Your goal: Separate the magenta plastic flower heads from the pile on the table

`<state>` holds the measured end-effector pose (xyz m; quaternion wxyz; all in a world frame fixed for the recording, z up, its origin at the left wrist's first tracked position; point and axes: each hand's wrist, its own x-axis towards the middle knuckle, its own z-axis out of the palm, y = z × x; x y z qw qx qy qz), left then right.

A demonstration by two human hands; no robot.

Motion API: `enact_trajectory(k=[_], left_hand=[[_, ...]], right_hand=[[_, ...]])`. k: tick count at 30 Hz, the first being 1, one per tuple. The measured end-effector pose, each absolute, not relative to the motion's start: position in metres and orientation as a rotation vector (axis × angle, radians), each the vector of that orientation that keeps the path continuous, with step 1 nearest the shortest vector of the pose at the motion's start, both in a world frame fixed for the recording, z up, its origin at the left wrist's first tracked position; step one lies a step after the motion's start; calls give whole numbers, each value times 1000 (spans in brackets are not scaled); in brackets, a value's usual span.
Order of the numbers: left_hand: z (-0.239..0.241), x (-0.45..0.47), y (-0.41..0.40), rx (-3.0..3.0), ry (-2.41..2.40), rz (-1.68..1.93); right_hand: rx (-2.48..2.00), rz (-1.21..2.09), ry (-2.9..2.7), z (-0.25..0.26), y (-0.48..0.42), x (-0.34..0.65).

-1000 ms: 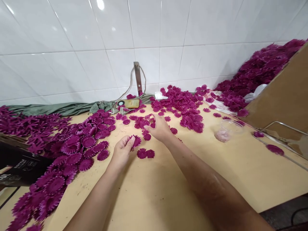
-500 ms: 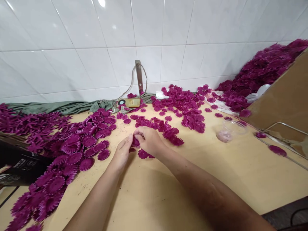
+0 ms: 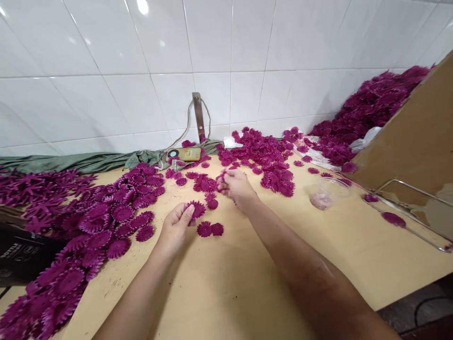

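My left hand (image 3: 175,227) pinches a purple flower-shaped piece (image 3: 196,208) by its edge, just above the wooden table (image 3: 226,278). My right hand (image 3: 238,187) reaches further out, fingers closed on a small purple flower piece (image 3: 222,177) at the loose cluster of small pieces (image 3: 205,183). Two more small pieces (image 3: 210,229) lie flat on the table between my hands.
A big heap of larger purple flower pieces (image 3: 92,226) covers the left side. Another pile (image 3: 269,156) lies behind my right hand, and one (image 3: 368,108) sits at the far right beside a cardboard box (image 3: 414,132). A clear plastic cup (image 3: 327,192), a green cloth (image 3: 88,161) and a phone (image 3: 184,154) lie near the tiled wall.
My hands were together at the held piece half a second ago. My right hand has since moved out to the small-piece cluster, while my left keeps its flower piece.
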<state>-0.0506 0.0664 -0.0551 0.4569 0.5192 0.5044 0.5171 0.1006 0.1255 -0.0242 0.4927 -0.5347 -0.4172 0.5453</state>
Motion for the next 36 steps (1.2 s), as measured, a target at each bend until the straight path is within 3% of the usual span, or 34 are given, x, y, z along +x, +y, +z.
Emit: enact_trajectory(k=[5, 30, 36], left_hand=[[-61, -57, 70, 1215, 1230, 1322], [-59, -58, 73, 1096, 1231, 1229], [-58, -58, 72, 1103, 1221, 1233]], right_hand=[[-1017, 1746, -960, -27, 112, 82], [-665, 1945, -1015, -38, 113, 91], [-847, 1873, -964, -43, 116, 88]])
